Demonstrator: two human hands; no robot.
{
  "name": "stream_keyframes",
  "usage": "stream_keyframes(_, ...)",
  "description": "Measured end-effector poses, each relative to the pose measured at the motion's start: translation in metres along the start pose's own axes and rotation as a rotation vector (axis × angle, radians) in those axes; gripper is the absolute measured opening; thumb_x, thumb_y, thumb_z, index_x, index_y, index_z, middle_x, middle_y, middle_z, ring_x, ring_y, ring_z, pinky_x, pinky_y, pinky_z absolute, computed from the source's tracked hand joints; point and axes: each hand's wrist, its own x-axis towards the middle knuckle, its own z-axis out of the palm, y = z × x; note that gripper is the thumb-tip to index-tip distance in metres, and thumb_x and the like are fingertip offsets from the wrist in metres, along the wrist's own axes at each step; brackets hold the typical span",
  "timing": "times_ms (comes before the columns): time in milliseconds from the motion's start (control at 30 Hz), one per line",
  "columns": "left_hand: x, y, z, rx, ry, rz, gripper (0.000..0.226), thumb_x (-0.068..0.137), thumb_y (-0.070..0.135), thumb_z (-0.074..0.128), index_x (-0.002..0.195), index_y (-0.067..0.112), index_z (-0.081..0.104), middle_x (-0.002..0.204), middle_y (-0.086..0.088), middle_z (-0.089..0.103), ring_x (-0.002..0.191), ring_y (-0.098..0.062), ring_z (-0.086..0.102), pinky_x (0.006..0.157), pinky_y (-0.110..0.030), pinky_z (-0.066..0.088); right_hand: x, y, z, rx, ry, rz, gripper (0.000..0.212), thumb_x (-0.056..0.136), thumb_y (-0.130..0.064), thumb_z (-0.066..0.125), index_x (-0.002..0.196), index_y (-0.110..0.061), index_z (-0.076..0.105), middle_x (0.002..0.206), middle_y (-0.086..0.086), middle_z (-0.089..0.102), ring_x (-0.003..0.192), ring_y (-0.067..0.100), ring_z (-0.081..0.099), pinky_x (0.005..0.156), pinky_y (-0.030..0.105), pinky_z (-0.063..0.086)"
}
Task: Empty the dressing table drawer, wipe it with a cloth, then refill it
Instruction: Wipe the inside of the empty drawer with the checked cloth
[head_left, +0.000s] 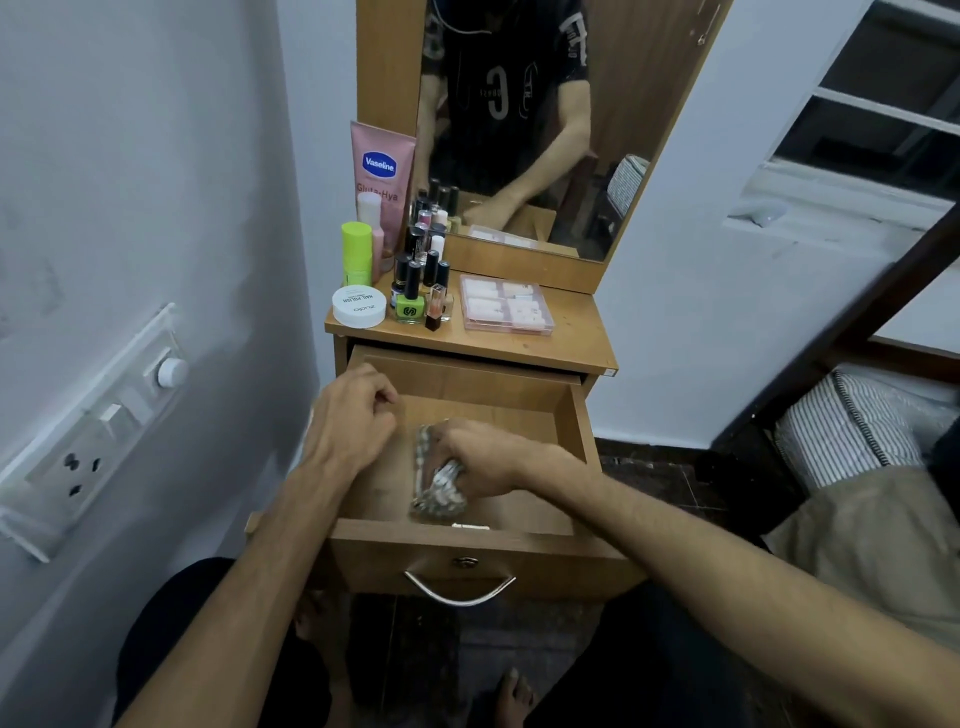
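Note:
The wooden dressing table drawer (574, 415) is pulled out wide below the tabletop. Inside it lies a crumpled grey and white cloth (435, 496) on the drawer floor, and my right hand (480, 457) grips its upper part, fingers curled round it. My left hand (356, 415) hovers at the drawer's left wall with its fingers curled into a loose fist, and nothing shows in it. Apart from the cloth, the drawer floor looks bare. The drawer's contents stand on the tabletop (582, 338).
The tabletop carries a pink Vaseline tube (382, 171), a green bottle (356, 254), a white jar (359, 306), several nail polish bottles (415, 291) and a pink flat case (506, 310). A mirror (519, 130) rises behind. A switchboard (93, 431) is on the left wall, bedding (841, 431) at right.

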Motion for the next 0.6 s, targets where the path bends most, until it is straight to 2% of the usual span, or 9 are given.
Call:
stream_keyframes(67,0.000,-0.001,0.000,0.000,-0.006,0.003,0.024,0.079,-0.006,0.057,0.089,0.008,0.075,0.097,-0.003,0.068,0.086,-0.012,0.052,0.080,-0.027,0.040,-0.016,0.026,-0.007,-0.073,-0.010,0.193,0.029,0.090,-0.010,0.070,0.119,-0.015,0.073,0.124,0.009,0.064,0.118,0.025,0.058,0.097,0.039,0.050)
stream_keyframes(167,0.001,0.001,0.001,0.010,-0.024,0.011,0.023,0.080,-0.006,0.058,0.089,0.008,0.075,0.097,-0.004,0.068,0.088,-0.011,0.052,0.083,-0.028,0.043,-0.043,0.055,-0.010,-0.183,-0.064,0.409,0.031,0.091,-0.012,0.066,0.122,-0.010,0.069,0.125,0.011,0.063,0.119,0.029,0.059,0.095,0.037,0.051)
stream_keyframes(267,0.000,0.001,0.000,0.012,-0.038,0.010,0.022,0.082,-0.005,0.059,0.089,0.008,0.074,0.097,-0.004,0.067,0.089,-0.010,0.052,0.084,-0.027,0.042,-0.054,0.045,-0.004,-0.204,-0.144,0.448,0.036,0.093,-0.017,0.066,0.128,-0.014,0.067,0.122,0.008,0.064,0.114,0.028,0.062,0.087,0.034,0.051)
stream_keyframes(400,-0.001,0.001,-0.001,0.013,-0.047,0.016,0.022,0.081,-0.005,0.059,0.089,0.009,0.074,0.098,-0.004,0.068,0.090,-0.010,0.052,0.086,-0.027,0.042,-0.055,0.025,-0.008,-0.037,-0.239,0.482,0.048,0.094,-0.023,0.061,0.142,-0.017,0.060,0.125,0.012,0.070,0.108,0.029,0.067,0.088,0.036,0.058)
stream_keyframes(433,-0.001,0.002,-0.001,0.015,-0.047,0.016,0.022,0.081,-0.005,0.059,0.089,0.009,0.075,0.098,-0.003,0.068,0.089,-0.010,0.052,0.086,-0.026,0.042,-0.056,0.024,-0.009,0.013,-0.267,0.502,0.050,0.094,-0.023,0.059,0.143,-0.017,0.059,0.124,0.012,0.070,0.105,0.029,0.069,0.086,0.036,0.060)
stream_keyframes(500,0.000,0.002,-0.001,0.012,-0.049,0.016,0.022,0.081,-0.005,0.059,0.089,0.009,0.075,0.097,-0.003,0.068,0.089,-0.010,0.052,0.086,-0.028,0.043,-0.058,0.021,-0.007,0.171,-0.286,0.580,0.045,0.095,-0.022,0.058,0.140,-0.015,0.059,0.117,0.011,0.070,0.089,0.023,0.072,0.071,0.030,0.063)
stream_keyframes(600,0.000,0.003,-0.002,0.008,-0.042,0.003,0.022,0.080,-0.004,0.060,0.087,0.012,0.074,0.095,-0.001,0.067,0.087,-0.011,0.054,0.087,-0.035,0.050,-0.055,0.012,0.002,0.365,-0.119,0.686,0.024,0.100,-0.023,0.057,0.120,-0.010,0.061,0.100,0.006,0.071,0.066,0.012,0.067,0.053,0.020,0.056)
